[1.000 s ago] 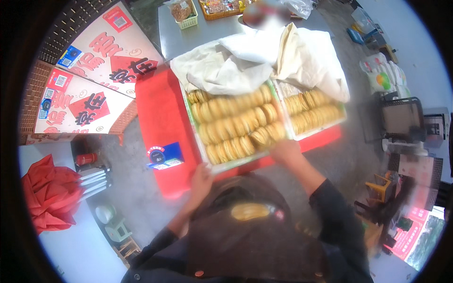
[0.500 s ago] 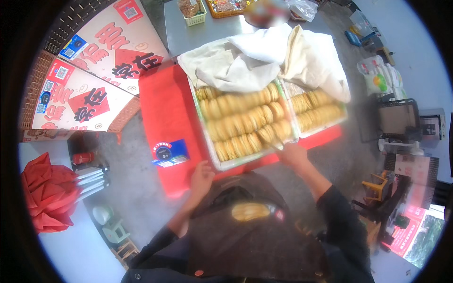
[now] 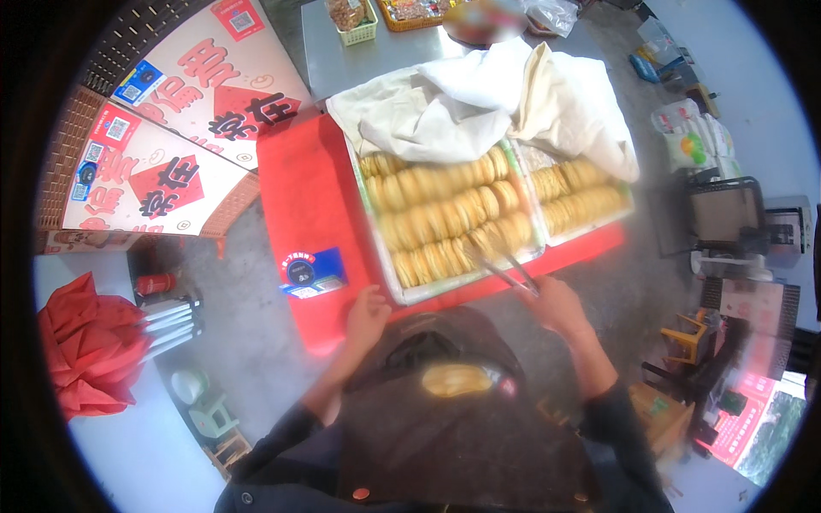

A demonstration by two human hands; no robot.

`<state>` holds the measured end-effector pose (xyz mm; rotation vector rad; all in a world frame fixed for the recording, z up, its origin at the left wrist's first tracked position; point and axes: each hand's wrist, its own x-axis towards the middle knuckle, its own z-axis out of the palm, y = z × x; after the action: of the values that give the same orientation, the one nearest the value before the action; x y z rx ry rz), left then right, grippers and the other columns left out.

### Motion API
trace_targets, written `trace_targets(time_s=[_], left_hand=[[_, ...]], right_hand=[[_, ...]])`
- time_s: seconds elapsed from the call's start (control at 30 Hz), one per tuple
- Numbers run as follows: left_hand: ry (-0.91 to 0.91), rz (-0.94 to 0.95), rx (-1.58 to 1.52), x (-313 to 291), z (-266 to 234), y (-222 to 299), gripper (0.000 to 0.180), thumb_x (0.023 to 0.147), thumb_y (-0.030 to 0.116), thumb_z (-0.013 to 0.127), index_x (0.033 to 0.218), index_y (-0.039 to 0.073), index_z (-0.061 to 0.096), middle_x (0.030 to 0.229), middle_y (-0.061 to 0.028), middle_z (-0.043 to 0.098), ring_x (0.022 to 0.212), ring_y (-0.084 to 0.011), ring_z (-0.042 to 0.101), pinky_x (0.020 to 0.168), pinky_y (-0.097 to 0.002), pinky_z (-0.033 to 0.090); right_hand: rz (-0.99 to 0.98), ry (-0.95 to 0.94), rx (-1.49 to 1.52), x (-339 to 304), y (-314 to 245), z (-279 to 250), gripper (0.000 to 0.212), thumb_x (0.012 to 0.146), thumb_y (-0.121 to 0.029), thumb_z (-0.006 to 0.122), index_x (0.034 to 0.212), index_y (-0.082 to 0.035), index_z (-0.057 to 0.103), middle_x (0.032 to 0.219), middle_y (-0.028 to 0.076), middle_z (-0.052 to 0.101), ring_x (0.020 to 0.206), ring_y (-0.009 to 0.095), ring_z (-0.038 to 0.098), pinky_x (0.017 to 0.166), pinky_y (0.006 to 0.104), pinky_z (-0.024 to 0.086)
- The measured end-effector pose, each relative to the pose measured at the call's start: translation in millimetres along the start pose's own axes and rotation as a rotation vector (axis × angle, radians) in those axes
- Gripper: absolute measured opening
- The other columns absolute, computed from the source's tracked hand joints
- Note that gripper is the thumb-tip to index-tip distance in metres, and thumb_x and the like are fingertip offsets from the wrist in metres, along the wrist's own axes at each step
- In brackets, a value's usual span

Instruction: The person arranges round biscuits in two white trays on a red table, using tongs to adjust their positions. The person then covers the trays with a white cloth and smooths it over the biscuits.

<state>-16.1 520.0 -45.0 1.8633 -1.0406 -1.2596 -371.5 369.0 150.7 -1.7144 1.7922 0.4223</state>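
Observation:
A pair of metal tongs is in my right hand, closed around the handle end. Its two arms are spread and reach over the nearest row of round, flat, golden cakes, at the front right of the left box. Whether the tips touch a cake, I cannot tell. My left hand is loosely curled at the near edge of the red tablecloth, by the front left corner of the white box; nothing shows in it. Several rows of cakes stand on edge in the box.
A second white box of cakes adjoins on the right. Off-white cloths cover the backs of both. A blue card stand sits on the left. Beyond is a metal table with baskets; a dark chair stands right.
My right hand has drawn back toward me and slightly right, with the tongs now showing longer and spread apart. My left hand has barely moved.

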Motion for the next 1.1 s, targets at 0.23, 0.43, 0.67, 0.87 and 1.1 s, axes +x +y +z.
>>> trace_targets(time_s=[0.23,0.43,0.67,0.87,1.1], left_hand=[[0.002,0.019,0.050,-3,5,-7,0.055,0.092,0.016,0.075,0.143,0.007,0.056,0.114,-0.0158,0.074,0.101,-0.0286,0.074,0.091,-0.0411,0.060],[0.030,0.029,0.060,-6,7,-9,0.054,0.093,0.016,0.075,0.143,0.007,0.056,0.113,-0.0154,0.074,0.102,-0.0287,0.074,0.091,-0.0412,0.060],[0.021,0.027,0.072,-2,6,-8,0.053,0.093,0.017,0.075,0.142,0.006,0.057,0.114,-0.0149,0.074,0.103,-0.0278,0.074,0.092,-0.0407,0.059],[0.015,0.029,0.082,2,2,4,0.053,0.093,0.016,0.074,0.142,0.005,0.057,0.116,-0.0146,0.074,0.104,-0.0272,0.073,0.093,-0.0393,0.059],[-0.025,0.031,0.066,8,-8,1,0.052,0.093,0.016,0.073,0.141,0.005,0.057,0.114,-0.0145,0.073,0.105,-0.0276,0.073,0.095,-0.0400,0.058]], right_hand=[[-0.052,0.107,-0.038,3,-13,53,0.058,0.098,-0.059,0.065,0.107,-0.002,0.071,0.098,0.027,0.076,0.095,0.046,0.074,0.084,0.0561,0.058],[-0.059,0.116,-0.002,5,-14,70,0.058,0.101,-0.059,0.061,0.104,-0.002,0.070,0.097,0.029,0.076,0.093,0.048,0.074,0.083,0.0569,0.058],[-0.008,0.038,-0.017,9,-28,66,0.053,0.108,-0.051,0.049,0.104,-0.002,0.069,0.097,0.030,0.075,0.094,0.050,0.073,0.085,0.0596,0.057],[-0.010,0.070,0.016,1,-49,60,0.047,0.109,-0.046,0.049,0.117,-0.003,0.066,0.096,0.031,0.075,0.095,0.050,0.073,0.087,0.0602,0.056],[-0.023,0.194,0.113,-15,-40,86,0.051,0.108,-0.047,0.054,0.139,-0.008,0.064,0.100,0.029,0.076,0.093,0.051,0.073,0.085,0.0597,0.057]])
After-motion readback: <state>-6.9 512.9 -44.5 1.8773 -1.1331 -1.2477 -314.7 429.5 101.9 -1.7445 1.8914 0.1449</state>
